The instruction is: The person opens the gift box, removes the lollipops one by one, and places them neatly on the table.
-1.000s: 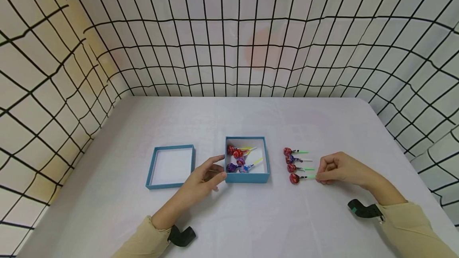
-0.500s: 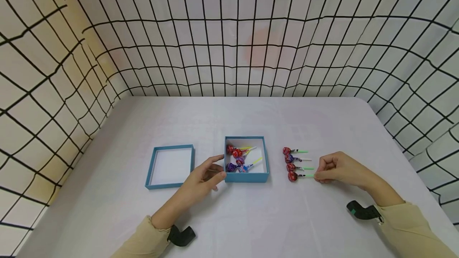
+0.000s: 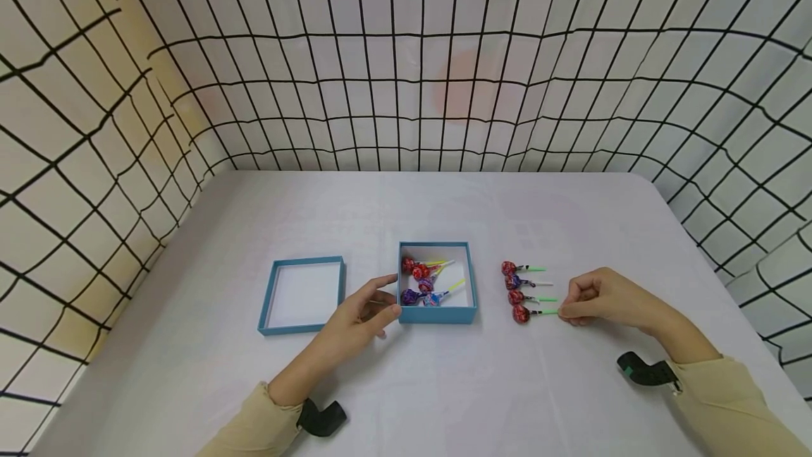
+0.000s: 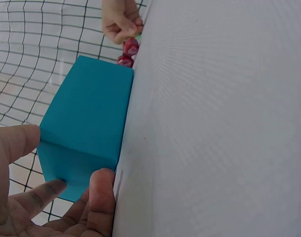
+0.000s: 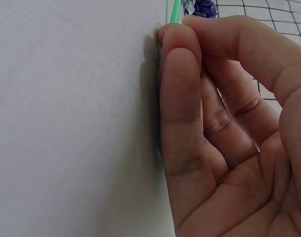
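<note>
My right hand [image 3: 603,298] pinches the green stick end of a red-wrapped lollipop [image 3: 521,314] lying on the table. The green stick [image 5: 175,11] emerges from between thumb and fingertips in the right wrist view. This lollipop is nearest me in a column of several, heads to the left, including a purple one [image 3: 512,281]. My left hand [image 3: 355,319] touches the left side of a blue box [image 3: 438,314] with loosely spread fingers. Inside the box lie several lollipops, among them a blue-and-pink one [image 3: 433,299]. The left wrist view shows fingertips against the box wall [image 4: 86,108].
Left of the box lies its blue-edged lid [image 3: 301,296], inner side up, partly behind my left hand. A white cloth covers the table [image 3: 444,393]. Black-lined white grid walls [image 3: 419,62] rise at the back and both sides.
The nearest lollipop has shifted slightly away from me, closer to its neighbour, with my right hand on its stick. My left hand and the box have stayed in place.
</note>
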Motion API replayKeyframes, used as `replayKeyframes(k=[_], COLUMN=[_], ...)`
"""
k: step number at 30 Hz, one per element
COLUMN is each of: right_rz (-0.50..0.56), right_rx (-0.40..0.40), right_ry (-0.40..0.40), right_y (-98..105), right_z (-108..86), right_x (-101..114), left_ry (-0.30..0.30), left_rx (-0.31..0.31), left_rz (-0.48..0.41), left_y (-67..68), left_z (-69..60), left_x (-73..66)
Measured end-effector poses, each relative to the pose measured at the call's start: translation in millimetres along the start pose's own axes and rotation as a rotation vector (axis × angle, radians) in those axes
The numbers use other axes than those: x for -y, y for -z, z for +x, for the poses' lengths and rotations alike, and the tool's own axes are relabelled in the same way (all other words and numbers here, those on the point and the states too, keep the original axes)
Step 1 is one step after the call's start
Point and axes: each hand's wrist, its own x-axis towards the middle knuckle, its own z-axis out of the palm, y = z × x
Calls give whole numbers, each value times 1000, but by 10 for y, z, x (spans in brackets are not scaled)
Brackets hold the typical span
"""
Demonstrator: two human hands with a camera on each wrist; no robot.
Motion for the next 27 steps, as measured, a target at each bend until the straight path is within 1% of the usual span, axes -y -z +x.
replayKeyframes(k=[5,12,16,22,24,27], right_rz=[12,15,23,-14,-26,-37], right_rx=[14,25,50,74,78,94], right_ry=[15,-1,-1,-35,-47,-45], right_y=[16,51,82,148,176,225], right_z=[-6,-23,-21,11,32,75], right_x=[0,8,54,188,258,401], left_ry=[3,7,4,3,6,5], left_rx=[-5,-7,-8,-8,-8,-9], left_rz=[-2,-5,-6,-2,-1,2], left_y=[-4,-5,-5,-7,-8,-11], left_z=[-2,-4,-10,-10,-7,-2], left_x=[0,-3,-3,-5,-4,0])
